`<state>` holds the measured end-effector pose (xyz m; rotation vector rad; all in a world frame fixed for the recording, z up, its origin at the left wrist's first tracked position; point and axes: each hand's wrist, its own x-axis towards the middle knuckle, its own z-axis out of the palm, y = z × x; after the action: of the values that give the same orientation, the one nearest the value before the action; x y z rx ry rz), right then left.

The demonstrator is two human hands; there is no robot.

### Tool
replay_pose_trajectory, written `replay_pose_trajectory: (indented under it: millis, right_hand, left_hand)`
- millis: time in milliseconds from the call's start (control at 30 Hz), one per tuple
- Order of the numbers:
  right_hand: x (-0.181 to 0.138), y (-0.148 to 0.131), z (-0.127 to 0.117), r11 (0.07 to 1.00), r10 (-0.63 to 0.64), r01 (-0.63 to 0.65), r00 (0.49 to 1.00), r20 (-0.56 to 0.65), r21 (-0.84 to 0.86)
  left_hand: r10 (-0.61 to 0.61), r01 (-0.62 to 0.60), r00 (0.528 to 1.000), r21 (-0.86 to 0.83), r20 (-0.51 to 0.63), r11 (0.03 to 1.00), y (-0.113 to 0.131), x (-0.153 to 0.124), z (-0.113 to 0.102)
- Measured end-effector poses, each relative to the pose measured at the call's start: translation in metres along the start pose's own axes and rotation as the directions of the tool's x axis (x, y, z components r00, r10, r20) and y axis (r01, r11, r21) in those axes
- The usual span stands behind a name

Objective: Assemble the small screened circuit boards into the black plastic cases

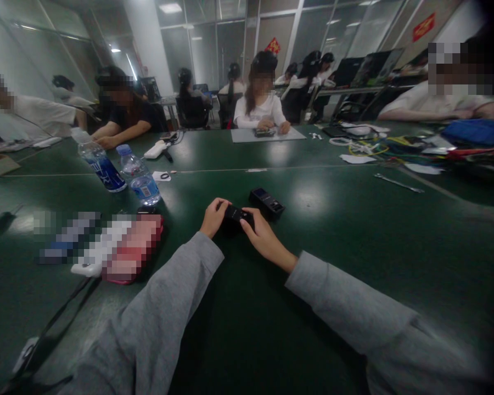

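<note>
Between my two hands is a small black rectangular device (234, 214) with faint light markings; its exact kind is too small to make out. My left hand (214, 217) grips its left end, thumb on top. At the right end my right hand (263, 233) closes on it, the thumb pressed along its near edge. Just beyond my right hand a second black box-like device (267, 201) lies on the green table (333, 258), apart from my fingers. The underside of the held device is hidden.
To the left stand two plastic bottles (142, 178), near a red phone-like item (135, 247) and a white one with a strap. A wrench-like tool (398, 183) and a cable heap (366, 145) lie at the right. A person (263, 104) works on a mat opposite.
</note>
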<state>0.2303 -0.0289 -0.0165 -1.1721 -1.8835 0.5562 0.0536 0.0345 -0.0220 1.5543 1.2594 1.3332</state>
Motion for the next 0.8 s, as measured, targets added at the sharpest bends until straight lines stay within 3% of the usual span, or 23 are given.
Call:
replay_pose_trajectory:
  millis: [800]
  right_hand:
    - [-0.0005,0.0008,-0.0002,1.0,0.004,-0.004,1.0,0.013,0.002]
  left_hand:
    - [-0.009,0.009,1.0,0.0,0.014,1.0,0.0011,-0.0013,-0.0006]
